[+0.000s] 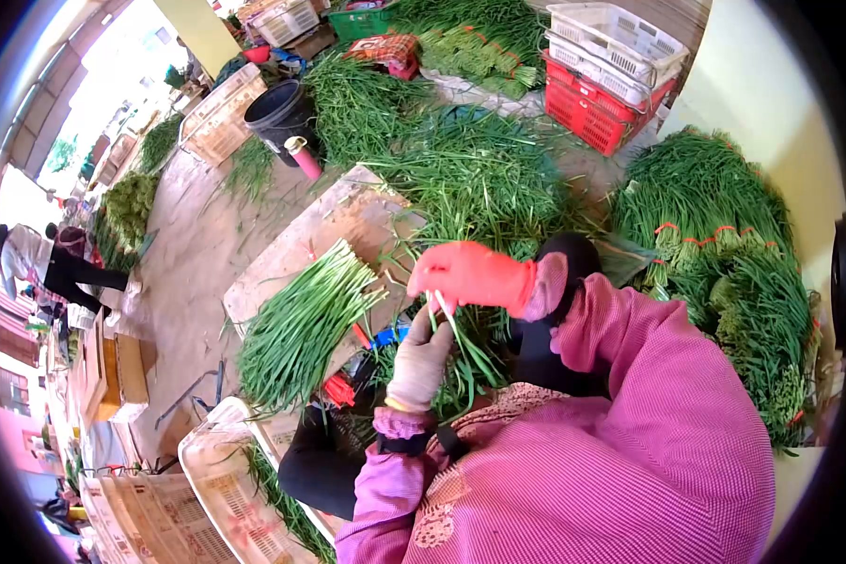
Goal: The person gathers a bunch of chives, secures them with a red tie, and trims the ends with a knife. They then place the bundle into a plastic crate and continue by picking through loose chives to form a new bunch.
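My right hand (475, 275), in an orange glove, has its fingers closed on the pale ends of a few chives (467, 346). Just below it, my left hand (418, 368), in a pale knit glove, is closed round the same stalks, whose green leaves hang down beside it. To the left, a neat heap of chives (301, 324) lies on a worn board (263, 273), white ends toward my hands. Red bands (338, 390) and a blue object (390, 336) I cannot make out are next to my left hand.
Loose chives (479, 174) are piled ahead of me, with banded bundles (714, 230) at right. A black bucket (277, 117), pink bottle (303, 158), red crate (587, 108) and white crate (616, 42) stand beyond. A basket (226, 479) is at lower left. Another person (61, 268) is far left.
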Demonstrator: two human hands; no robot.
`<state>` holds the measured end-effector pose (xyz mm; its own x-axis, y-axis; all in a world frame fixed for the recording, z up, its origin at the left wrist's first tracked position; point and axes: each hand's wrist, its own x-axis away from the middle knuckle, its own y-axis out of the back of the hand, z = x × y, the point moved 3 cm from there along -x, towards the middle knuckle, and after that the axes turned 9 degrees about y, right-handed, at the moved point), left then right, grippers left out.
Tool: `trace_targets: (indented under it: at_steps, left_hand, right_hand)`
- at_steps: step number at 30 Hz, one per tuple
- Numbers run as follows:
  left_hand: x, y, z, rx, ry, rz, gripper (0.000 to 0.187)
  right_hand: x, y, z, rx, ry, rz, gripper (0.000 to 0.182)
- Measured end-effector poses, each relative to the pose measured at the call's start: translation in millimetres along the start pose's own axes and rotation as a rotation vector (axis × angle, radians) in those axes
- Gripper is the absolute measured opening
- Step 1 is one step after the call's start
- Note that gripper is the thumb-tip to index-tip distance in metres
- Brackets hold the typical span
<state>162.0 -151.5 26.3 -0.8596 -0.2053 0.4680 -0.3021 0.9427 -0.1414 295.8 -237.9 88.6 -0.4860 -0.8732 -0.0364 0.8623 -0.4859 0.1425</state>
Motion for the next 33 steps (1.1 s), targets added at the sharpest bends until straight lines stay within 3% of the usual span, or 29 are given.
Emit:
trace_targets:
  at_steps: [2, 4, 6, 8, 10, 12, 15, 17, 18, 20, 21, 25, 28, 29, 33]
  left_hand:
    - [5, 17, -8, 0.109, -0.091, 0.221, 0.050]
    - [0, 27, -5, 0.295, -0.040, 0.228, 0.055]
    - [-1, 29, -10, 0.279, -0.097, 0.244, 0.055]
    - [1, 23, -20, 0.104, -0.122, 0.301, 0.071]
    - [7, 16, -25, 0.165, -0.076, 0.351, 0.064]
    - [10, 15, -26, 0.164, -0.021, 0.389, 0.046]
    - [6, 10, -16, 0.276, 0.026, 0.257, 0.038]
    - [-1, 12, -8, 0.406, -0.011, 0.183, 0.032]
    - [-3, 12, -6, 0.406, -0.011, 0.180, 0.032]
    - [-4, 15, -2, 0.420, -0.007, 0.076, 0.030]
    - [-4, 13, -3, 0.406, -0.018, 0.055, 0.027]
    - [0, 5, -4, 0.363, -0.089, 0.015, 0.033]
    - [-1, 12, 8, 0.268, -0.019, -0.015, 0.034]
    - [-4, 16, 12, 0.132, -0.101, 0.002, 0.035]
    - [-8, 18, 22, 0.073, -0.116, -0.012, 0.035]
  right_hand:
    - [1, 20, 11, -0.026, -0.019, 0.054, 0.023]
    - [2, 32, 18, -0.059, 0.024, 0.127, 0.025]
    - [1, 34, 22, -0.090, 0.020, 0.172, 0.026]
    - [0, 34, 23, -0.119, 0.016, 0.214, 0.027]
    - [-3, 31, 20, -0.118, 0.094, 0.264, 0.028]
    - [-6, 31, 17, -0.101, 0.098, 0.295, 0.030]
    - [-7, 23, 8, -0.084, 0.044, 0.260, 0.029]
    - [-9, 19, -7, 0.239, 0.393, -0.223, 0.024]
    - [-5, 12, -3, 0.237, 0.393, -0.221, 0.024]
    - [11, 3, 22, 0.815, 0.672, -0.458, 0.021]
    - [13, -6, 16, 0.736, 0.586, -0.335, 0.021]
    - [18, -24, -12, 0.709, 0.387, -0.286, 0.022]
    - [16, -30, -22, 0.665, 0.326, -0.300, 0.021]
    - [15, -32, -26, 0.666, 0.325, -0.301, 0.021]
    - [11, -33, -37, 0.547, 0.347, -0.185, 0.019]
